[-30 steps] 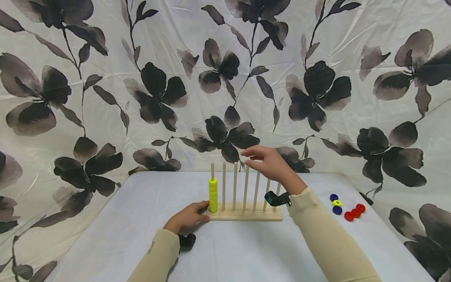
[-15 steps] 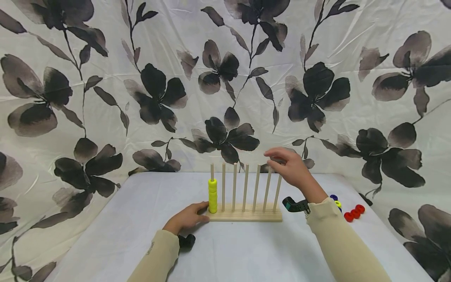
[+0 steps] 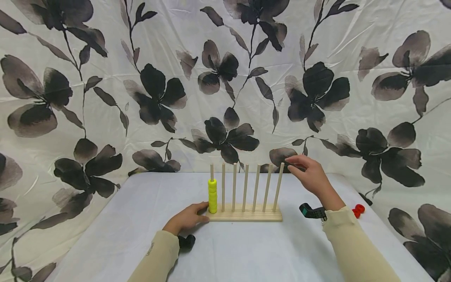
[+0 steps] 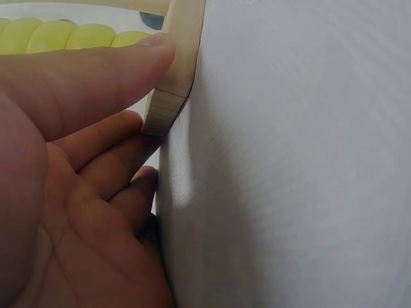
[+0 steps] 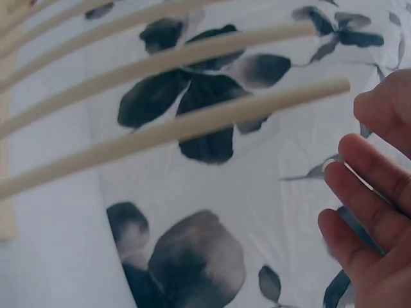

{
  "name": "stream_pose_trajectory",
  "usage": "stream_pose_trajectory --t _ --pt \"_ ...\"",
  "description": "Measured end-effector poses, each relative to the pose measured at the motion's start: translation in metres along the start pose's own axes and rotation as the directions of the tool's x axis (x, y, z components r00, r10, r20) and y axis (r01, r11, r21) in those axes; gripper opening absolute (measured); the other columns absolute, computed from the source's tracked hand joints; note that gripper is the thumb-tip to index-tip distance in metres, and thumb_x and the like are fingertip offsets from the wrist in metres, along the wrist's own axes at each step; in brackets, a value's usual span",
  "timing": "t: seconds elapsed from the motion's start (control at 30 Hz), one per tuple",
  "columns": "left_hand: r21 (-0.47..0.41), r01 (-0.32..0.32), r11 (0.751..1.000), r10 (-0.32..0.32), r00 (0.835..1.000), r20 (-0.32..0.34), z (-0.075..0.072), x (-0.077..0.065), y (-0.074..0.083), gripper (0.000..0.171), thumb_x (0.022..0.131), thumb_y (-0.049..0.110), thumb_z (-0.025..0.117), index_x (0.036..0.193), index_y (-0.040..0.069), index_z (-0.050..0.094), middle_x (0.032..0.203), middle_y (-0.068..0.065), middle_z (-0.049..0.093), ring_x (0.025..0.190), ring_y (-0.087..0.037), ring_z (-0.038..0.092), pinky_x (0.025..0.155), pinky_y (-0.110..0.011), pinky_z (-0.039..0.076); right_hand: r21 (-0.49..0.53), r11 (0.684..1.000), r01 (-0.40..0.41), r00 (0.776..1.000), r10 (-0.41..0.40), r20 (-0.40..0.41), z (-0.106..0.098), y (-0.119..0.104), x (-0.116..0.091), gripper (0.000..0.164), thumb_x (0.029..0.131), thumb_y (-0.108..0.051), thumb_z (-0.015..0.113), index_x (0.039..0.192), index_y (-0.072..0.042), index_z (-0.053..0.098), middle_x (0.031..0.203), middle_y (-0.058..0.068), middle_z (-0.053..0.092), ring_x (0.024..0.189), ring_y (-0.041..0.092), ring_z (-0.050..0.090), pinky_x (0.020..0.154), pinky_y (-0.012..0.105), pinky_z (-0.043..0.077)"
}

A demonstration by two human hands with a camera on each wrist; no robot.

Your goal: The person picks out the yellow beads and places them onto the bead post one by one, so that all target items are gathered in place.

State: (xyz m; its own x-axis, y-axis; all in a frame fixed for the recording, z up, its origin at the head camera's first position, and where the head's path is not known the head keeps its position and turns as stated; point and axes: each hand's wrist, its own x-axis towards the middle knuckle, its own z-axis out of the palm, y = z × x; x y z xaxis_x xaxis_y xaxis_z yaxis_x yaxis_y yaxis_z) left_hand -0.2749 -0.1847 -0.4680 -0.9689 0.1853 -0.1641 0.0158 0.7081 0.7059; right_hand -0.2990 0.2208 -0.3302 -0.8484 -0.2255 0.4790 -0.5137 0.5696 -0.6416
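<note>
A wooden peg stand (image 3: 246, 216) with several upright pegs stands on the white table. Yellow beads (image 3: 213, 197) are stacked on its leftmost peg; the other pegs carry none. My left hand (image 3: 189, 216) holds the stand's left end, and in the left wrist view the thumb (image 4: 109, 74) lies on the wooden base with fingers at its end. Beside the top of the rightmost peg (image 3: 278, 188), my right hand (image 3: 311, 178) hovers with fingers loosely bent. Nothing shows between those fingers (image 5: 366, 212) in the right wrist view.
Red beads (image 3: 359, 208) lie on the table at the right, partly hidden by the right sleeve (image 3: 352, 235). A white cloth with dark flowers (image 3: 218, 66) hangs behind the table (image 3: 158, 188).
My right hand has travelled rightward along the peg tops, from the middle pegs to the rightmost one. Its arm now covers the blue and loose yellow beads. The left hand stays put.
</note>
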Motion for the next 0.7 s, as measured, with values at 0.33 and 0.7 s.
stream_pose_trajectory --t 0.33,0.7 --pt "0.005 0.008 1.000 -0.008 1.000 -0.004 0.000 -0.001 0.000 0.068 0.087 0.027 0.071 0.147 0.015 0.042 0.153 -0.010 0.041 0.145 -0.036 0.031 0.117 -0.060 0.023 -0.051 0.987 -0.152 0.988 0.152 -0.003 -0.007 0.039 -0.016 0.033 0.097 -0.022 0.058 0.126 -0.008 0.061 0.129 0.017 0.059 0.120 0.038 0.056 0.099 0.056 0.047" --pt "0.007 -0.014 1.000 0.014 1.000 -0.014 0.000 -0.002 0.001 0.067 0.087 0.024 0.070 0.147 0.012 0.042 0.153 -0.011 0.042 0.145 -0.035 0.031 0.117 -0.058 0.023 -0.123 0.952 -0.281 0.957 0.287 0.033 -0.020 0.070 -0.032 0.043 0.099 -0.034 0.054 0.132 -0.006 0.056 0.135 0.021 0.055 0.122 0.040 0.052 0.098 0.056 0.048"
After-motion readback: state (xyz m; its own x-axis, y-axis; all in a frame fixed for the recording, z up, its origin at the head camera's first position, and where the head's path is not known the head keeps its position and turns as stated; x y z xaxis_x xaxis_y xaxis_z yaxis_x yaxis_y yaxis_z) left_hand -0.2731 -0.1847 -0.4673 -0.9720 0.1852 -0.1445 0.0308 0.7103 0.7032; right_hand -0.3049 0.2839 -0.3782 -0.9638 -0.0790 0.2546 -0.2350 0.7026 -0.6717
